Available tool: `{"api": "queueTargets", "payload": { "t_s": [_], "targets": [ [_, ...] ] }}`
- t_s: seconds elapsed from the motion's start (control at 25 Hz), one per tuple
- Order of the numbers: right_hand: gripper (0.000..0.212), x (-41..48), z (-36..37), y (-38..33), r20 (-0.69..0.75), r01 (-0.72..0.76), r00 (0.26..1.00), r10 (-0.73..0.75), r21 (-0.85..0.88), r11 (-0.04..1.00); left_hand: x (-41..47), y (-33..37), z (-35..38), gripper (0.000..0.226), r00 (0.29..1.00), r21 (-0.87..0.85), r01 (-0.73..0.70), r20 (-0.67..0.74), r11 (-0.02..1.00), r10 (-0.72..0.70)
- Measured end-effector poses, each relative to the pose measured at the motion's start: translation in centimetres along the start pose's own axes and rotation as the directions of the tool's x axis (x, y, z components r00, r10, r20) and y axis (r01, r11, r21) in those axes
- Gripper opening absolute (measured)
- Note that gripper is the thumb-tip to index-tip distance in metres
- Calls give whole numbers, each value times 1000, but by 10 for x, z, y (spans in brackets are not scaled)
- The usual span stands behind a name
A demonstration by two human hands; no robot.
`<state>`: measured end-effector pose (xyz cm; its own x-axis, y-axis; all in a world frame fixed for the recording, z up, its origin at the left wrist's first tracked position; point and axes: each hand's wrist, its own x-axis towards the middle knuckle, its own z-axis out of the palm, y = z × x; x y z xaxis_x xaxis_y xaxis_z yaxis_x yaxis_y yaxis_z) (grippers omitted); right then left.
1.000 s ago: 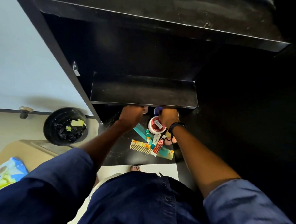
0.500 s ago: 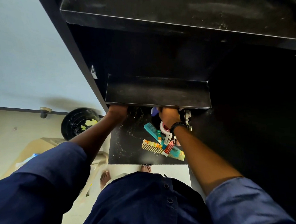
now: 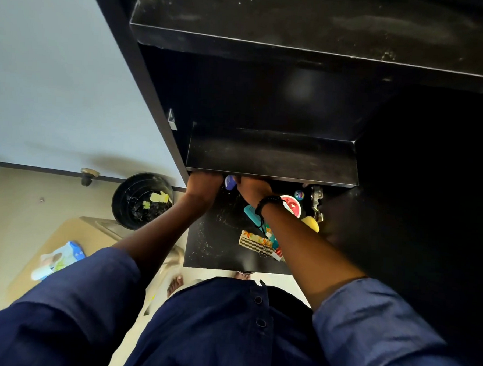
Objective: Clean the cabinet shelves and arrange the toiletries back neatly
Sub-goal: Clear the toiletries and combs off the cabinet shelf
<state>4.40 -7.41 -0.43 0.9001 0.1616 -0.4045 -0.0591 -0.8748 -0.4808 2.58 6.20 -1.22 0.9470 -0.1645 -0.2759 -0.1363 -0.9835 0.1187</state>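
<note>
A pale blue wall point(image 3: 58, 75) is on the left. A tall black cabinet point(image 3: 155, 94) fills the middle and the right. It has a top shelf point(image 3: 313, 18), a middle shelf point(image 3: 272, 156) and a bottom shelf point(image 3: 218, 237). The bottom shelf has little white specks on its bare left part.

A person in a dark blue shirt reaches both arms down to the bottom shelf. The left hand point(image 3: 204, 185) and the right hand point(image 3: 252, 189) are near each other at the back. Their fingers go under the front edge of the middle shelf and are hidden. I cannot tell if either grip is open or closed. A small blue thing point(image 3: 230, 182) shows between the two hands. The right wrist has a black band point(image 3: 268, 201).

The toiletries lie on the right part of the bottom shelf, under the right arm. There is a red round tub point(image 3: 293, 206), a teal comb point(image 3: 251, 212), a cream comb point(image 3: 254, 241) with orange flowers, and a yellow thing point(image 3: 311, 223).

On the floor by the wall is a black bin point(image 3: 143, 201) with yellow scraps in it.
</note>
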Motion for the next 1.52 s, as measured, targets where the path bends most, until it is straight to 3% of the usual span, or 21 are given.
{"api": "queueTargets", "payload": {
  "t_s": [0.12,0.32,0.44,0.6,0.68,0.84,0.88,0.92,1.04,1.12,1.36,1.52],
  "targets": [
    [30,2,0,-10,36,21,999,-19,-64,998,-12,4,-9,18,998,-2,51,-20,999,-51],
    [35,7,6,-17,7,70,998,-69,-76,995,-20,5,-18,18,999,254,-30,-9,967,33],
    [36,4,8,-19,0,98,995,-99,-98,990,-23,4,-22,19,998,305,-61,42,950,51],
    [31,-3,8,-12,1,102,995,-103,-96,990,-24,0,-18,25,996,270,-89,28,959,85],
    [25,-7,7,-5,-65,75,995,-77,-32,997,-25,0,-17,31,996,219,-83,-8,972,87],
    [13,-29,-4,31,-211,-45,975,68,112,993,-38,10,-10,66,995,62,-90,-48,994,93],
    [15,-33,-6,46,-217,-76,971,105,139,987,-42,14,-7,72,993,19,-107,-48,994,108],
    [30,-36,-8,60,-207,-104,970,130,130,986,-47,20,-3,75,992,-16,-123,-40,992,123],
    [73,-37,-7,100,-37,-169,985,168,-17,986,-59,34,15,78,989,-93,-145,17,985,148],
    [87,-33,-4,118,90,-179,978,189,-117,977,-65,37,26,80,989,-137,-125,56,983,134],
    [95,-25,1,136,83,-104,989,124,-214,971,-73,30,48,82,990,-170,-26,135,985,50],
    [90,-21,1,133,27,-88,995,93,-164,983,-76,26,57,78,989,-193,24,147,981,5]
  ]
}}
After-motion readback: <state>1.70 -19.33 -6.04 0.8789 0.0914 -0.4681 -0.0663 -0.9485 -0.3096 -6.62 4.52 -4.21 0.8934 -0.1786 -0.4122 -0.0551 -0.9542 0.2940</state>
